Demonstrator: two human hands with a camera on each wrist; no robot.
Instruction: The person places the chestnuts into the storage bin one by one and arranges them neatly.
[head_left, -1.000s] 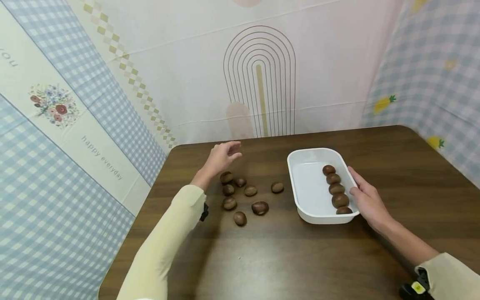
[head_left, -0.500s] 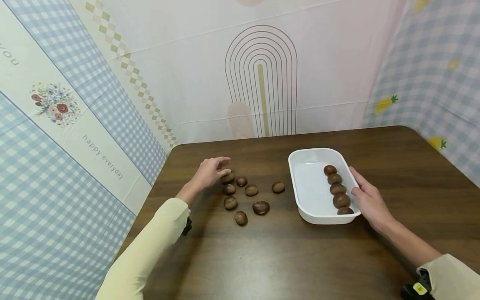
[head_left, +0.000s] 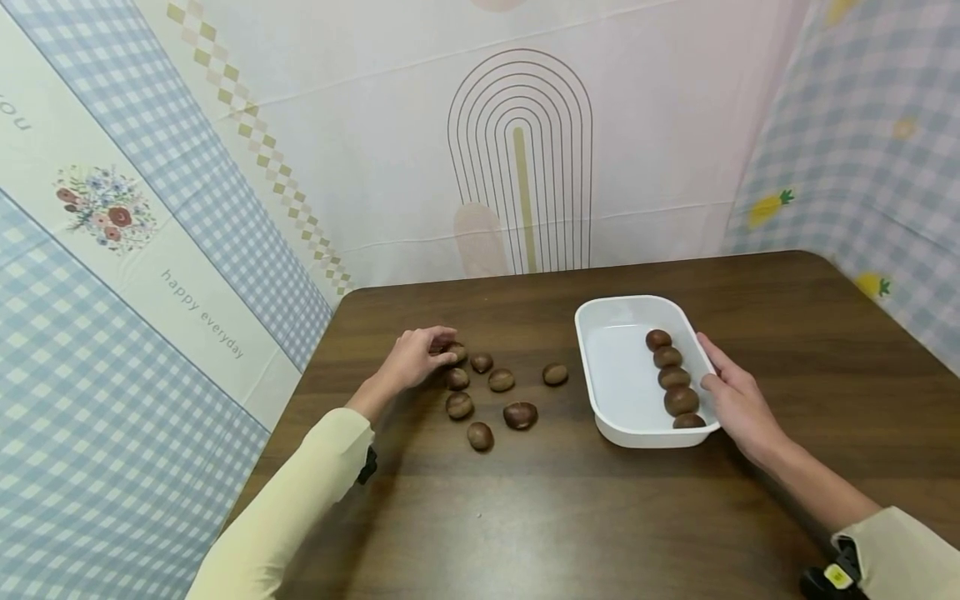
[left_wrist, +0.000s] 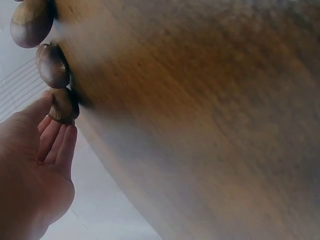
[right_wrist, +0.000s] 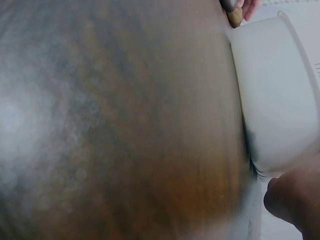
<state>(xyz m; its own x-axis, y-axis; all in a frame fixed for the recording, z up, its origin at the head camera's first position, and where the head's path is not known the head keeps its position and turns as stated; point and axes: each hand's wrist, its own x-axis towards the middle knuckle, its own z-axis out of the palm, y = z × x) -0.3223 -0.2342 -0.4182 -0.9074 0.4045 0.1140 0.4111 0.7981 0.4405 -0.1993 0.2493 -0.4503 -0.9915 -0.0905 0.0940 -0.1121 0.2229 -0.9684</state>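
Observation:
My left hand [head_left: 411, 358] reaches to the back left of a loose group of chestnuts. Its thumb and fingertips pinch the rearmost chestnut [left_wrist: 64, 106], which rests on the table. My right hand [head_left: 738, 408] grips the right wall of a white rectangular tray [head_left: 618, 437], thumb over the rim. Inside the tray, several chestnuts [head_left: 680, 401] form a row along the right side. Among those on the table are a large dark chestnut [head_left: 520, 415], one nearest the front [head_left: 480, 436] and one close to the tray [head_left: 555, 374].
The brown wooden table [head_left: 525, 533] ends at the back against a patterned cloth [head_left: 390, 167]. Blue checked cloth [head_left: 75, 400] hangs at the left.
My left hand has moved down and to the left, from above the table to the rearmost chestnut, and now pinches it. The right hand and tray have stayed in place.

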